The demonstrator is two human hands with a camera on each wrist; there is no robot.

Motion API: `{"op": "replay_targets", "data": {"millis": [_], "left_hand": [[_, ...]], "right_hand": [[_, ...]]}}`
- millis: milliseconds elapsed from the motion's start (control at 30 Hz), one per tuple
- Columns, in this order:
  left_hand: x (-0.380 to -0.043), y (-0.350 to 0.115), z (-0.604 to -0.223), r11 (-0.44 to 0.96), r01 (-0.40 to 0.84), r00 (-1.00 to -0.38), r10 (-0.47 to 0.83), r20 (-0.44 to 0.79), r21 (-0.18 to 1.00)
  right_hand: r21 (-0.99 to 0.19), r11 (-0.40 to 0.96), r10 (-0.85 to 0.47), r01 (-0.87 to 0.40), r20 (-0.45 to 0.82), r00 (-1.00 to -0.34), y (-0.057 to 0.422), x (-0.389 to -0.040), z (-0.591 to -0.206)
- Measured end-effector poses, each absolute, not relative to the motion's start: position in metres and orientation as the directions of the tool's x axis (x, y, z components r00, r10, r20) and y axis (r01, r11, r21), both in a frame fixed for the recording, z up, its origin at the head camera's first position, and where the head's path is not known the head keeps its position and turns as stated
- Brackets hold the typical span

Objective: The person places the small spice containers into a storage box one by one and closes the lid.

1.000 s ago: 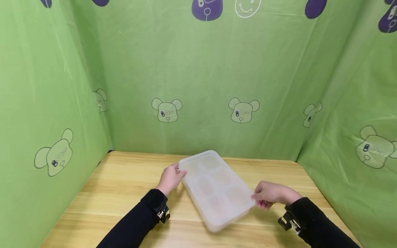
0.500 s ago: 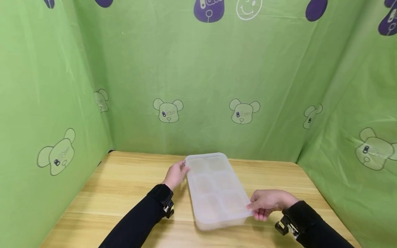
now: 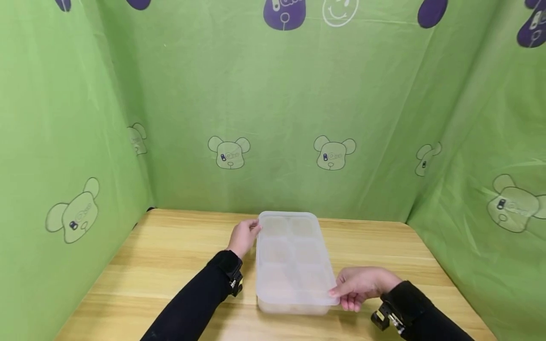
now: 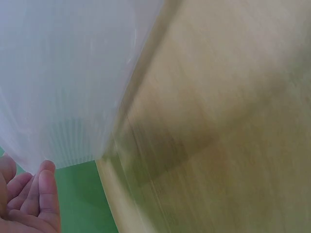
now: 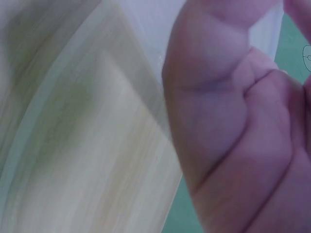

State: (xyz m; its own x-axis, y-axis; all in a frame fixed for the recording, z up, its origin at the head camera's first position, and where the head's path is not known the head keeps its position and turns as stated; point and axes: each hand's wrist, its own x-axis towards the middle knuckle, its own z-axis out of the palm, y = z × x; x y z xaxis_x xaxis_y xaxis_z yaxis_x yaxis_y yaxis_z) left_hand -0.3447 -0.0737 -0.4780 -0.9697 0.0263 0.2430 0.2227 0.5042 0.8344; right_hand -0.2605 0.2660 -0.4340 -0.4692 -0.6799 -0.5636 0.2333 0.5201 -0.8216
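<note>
A translucent white plastic storage box with a frosted lid stands lengthwise on the wooden table, its long sides pointing at the back curtain. Through the lid, pale blurred compartments show in two columns; what they hold cannot be made out. My left hand pinches the rim at the far left corner. At the near right corner, my right hand pinches the lid's edge between thumb and curled fingers. In the left wrist view the box wall fills the upper left, above my fingers. My palm covers much of the right wrist view.
The light wood table reaches back to a green curtain printed with bear faces. More curtain encloses the left and right sides. Both forearms wear black sleeves with wrist cameras.
The box has turned clockwise, from slanted to nearly straight. Its near end swung left as my right hand moved left and towards me; its far end and my left hand shifted slightly right.
</note>
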Motion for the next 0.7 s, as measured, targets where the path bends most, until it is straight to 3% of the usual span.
{"op": "replay_targets", "data": {"millis": [533,700], "left_hand": [[-0.342,-0.075,-0.479,0.499,0.218,-0.967,-0.006,0.254,0.839],[-0.328,-0.073,-0.474,0.573,0.214,-0.968,0.015,0.251,0.791]], "right_hand": [[-0.793,0.587,-0.659,0.162,-0.584,-0.474,0.258,-0.264,-0.429],[-0.770,0.637,-0.599,0.048,-0.533,-0.598,0.256,-0.265,-0.427]]}}
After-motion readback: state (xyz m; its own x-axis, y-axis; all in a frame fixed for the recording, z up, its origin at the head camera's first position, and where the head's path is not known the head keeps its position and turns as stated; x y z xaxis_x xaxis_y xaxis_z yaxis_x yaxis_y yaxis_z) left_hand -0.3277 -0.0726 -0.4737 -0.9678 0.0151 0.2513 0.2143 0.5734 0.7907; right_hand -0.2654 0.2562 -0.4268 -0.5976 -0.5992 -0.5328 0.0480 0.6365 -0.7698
